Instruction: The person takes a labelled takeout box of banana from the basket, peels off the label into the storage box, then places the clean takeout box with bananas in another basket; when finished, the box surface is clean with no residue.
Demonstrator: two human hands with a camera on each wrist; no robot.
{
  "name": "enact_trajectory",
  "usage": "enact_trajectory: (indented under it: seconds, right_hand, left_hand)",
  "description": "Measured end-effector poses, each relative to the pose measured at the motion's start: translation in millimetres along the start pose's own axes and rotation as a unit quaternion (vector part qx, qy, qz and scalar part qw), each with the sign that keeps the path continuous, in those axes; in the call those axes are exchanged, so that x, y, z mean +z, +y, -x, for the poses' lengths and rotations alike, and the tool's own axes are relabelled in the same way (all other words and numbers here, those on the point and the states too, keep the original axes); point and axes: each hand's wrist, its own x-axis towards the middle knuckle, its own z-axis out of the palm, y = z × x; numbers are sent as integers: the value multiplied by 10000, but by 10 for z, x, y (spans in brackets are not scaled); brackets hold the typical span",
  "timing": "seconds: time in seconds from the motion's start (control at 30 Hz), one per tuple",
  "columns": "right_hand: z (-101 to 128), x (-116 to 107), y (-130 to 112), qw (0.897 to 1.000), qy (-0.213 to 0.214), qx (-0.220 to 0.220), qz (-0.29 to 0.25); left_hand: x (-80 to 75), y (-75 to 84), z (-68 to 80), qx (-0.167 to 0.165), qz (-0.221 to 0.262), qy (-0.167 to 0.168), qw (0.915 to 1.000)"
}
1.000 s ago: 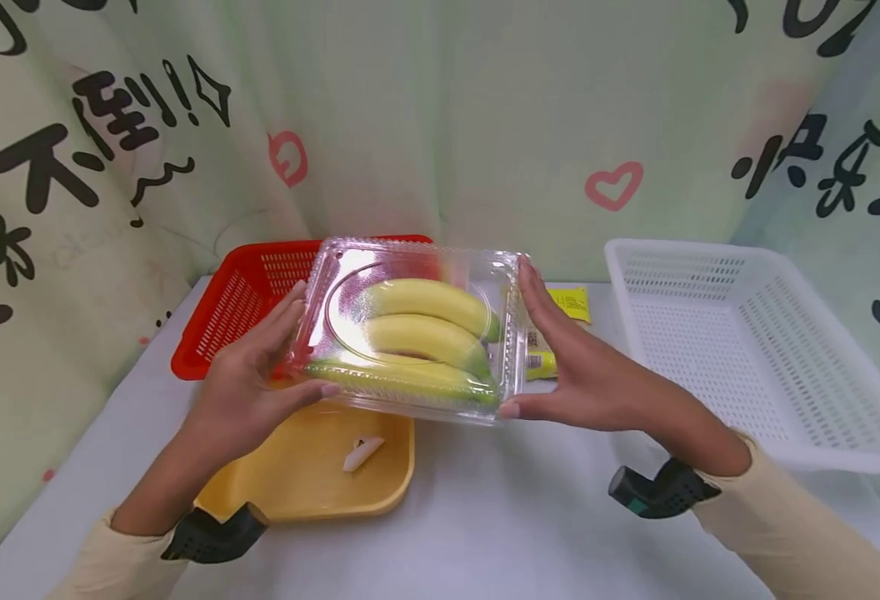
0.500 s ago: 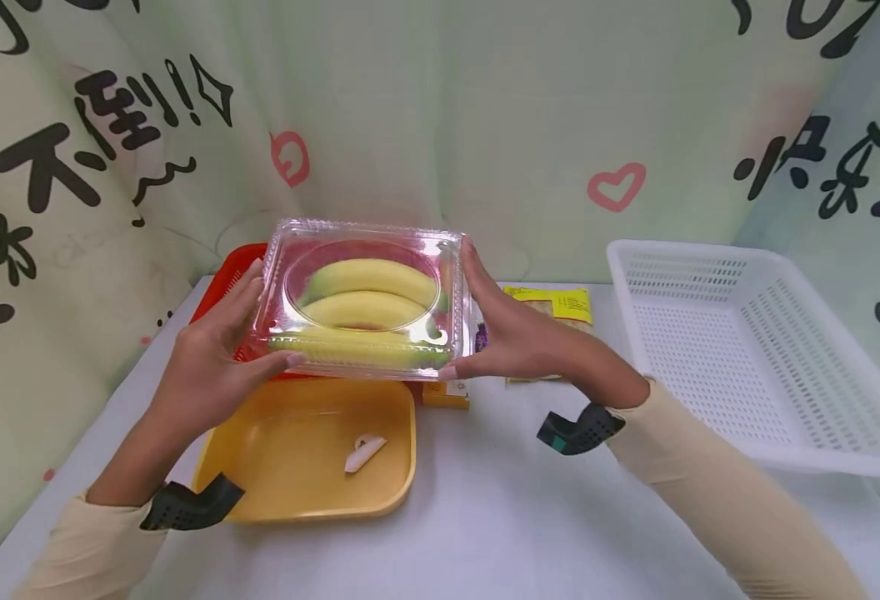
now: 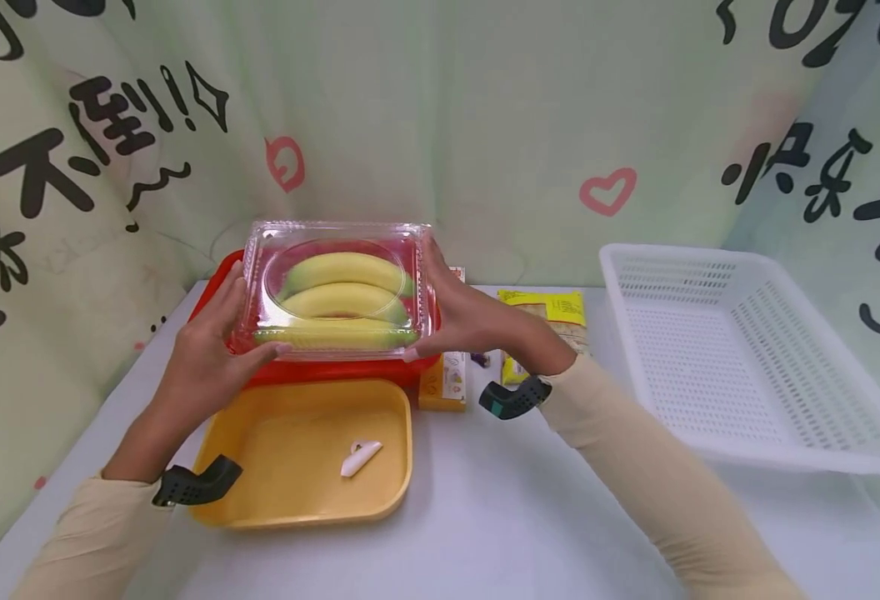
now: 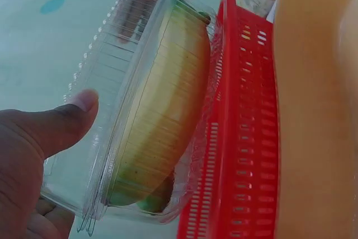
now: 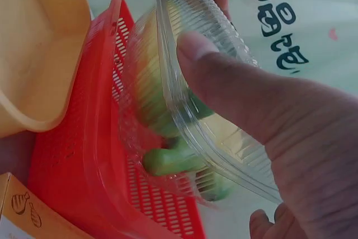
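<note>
A clear plastic clamshell box (image 3: pixel 338 287) with several bananas (image 3: pixel 346 300) inside is held level between both hands, over the red basket (image 3: pixel 335 372). My left hand (image 3: pixel 211 350) grips its left end, the thumb on the near edge. The right hand (image 3: pixel 458 308) holds the opposite end the same way. In the left wrist view, the box (image 4: pixel 151 104) is tilted beside the basket wall (image 4: pixel 240 127), its lid closed. From the right wrist view, green banana tips (image 5: pixel 173 158) show through the plastic. The far fingers are partly hidden behind the box.
A yellow tray (image 3: pixel 260 467) with a small white piece (image 3: pixel 361 458) in it stands in front of the basket. Right of the basket are an orange box (image 3: pixel 443 387) and a yellow packet (image 3: pixel 560 308). A white perforated basket (image 3: pixel 747 358) stands at the right.
Both hands have carried the banana box leftward, from in front of the red basket's right part to over the basket. The orange box and the packet behind have come into view.
</note>
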Motion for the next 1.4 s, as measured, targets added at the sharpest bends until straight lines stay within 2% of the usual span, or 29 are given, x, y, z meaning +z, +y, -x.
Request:
enact_trajectory:
  seconds: [0.17, 0.37, 0.7, 0.9, 1.03, 1.23, 1.4]
  right_hand:
    - [-141, 76, 93, 9995, -79, 159, -250]
    - [-232, 204, 221, 9973, -238, 464, -509]
    - [-301, 311, 217, 9911, -277, 1294, 151]
    - [-377, 321, 155, 9910, -316, 1259, 340]
    - [-434, 352, 112, 9910, -382, 1210, 431]
    - [-469, 388, 77, 9854, -536, 1560, 414]
    - [-481, 393, 66, 9843, -574, 1618, 399]
  left_hand:
    - [55, -156, -25, -256, 29, -64, 9996]
    - [117, -279, -30, -673, 28, -353, 9971]
    - [142, -418, -16, -1379, 13, -898, 9864]
    - [162, -479, -64, -1468, -68, -1094, 9831]
    - [183, -522, -81, -1455, 15, -1099, 9832]
    - [211, -578, -76, -1693, 166, -1237, 9776]
    - [223, -605, -80, -1817, 235, -1316, 9742]
